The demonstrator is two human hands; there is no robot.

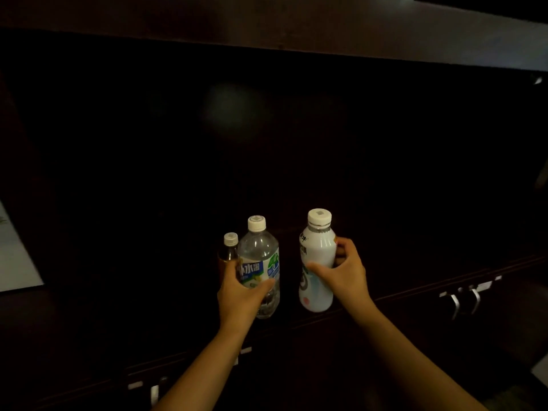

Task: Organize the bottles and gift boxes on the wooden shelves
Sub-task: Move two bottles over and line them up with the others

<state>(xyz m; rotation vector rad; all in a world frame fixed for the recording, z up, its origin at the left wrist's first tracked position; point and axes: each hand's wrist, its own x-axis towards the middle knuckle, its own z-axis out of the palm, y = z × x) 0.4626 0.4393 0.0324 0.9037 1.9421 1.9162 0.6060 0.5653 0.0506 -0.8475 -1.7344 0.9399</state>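
A clear water bottle (261,256) with a white cap and a blue-green label stands upright on the dark wooden shelf (400,289). My left hand (240,295) is wrapped around its lower half. A small brown bottle (229,250) with a white cap stands just behind it on the left, touching or nearly touching. To the right, my right hand (345,275) grips a white milk-drink bottle (315,256) with a white cap, held upright. No gift boxes show in this dim view.
The shelf recess behind the bottles is very dark. An upper wooden shelf board (296,34) runs across the top. Metal cabinet handles (464,301) sit below the shelf edge at right, another handle (154,393) at lower left. A pale surface (14,253) lies at far left.
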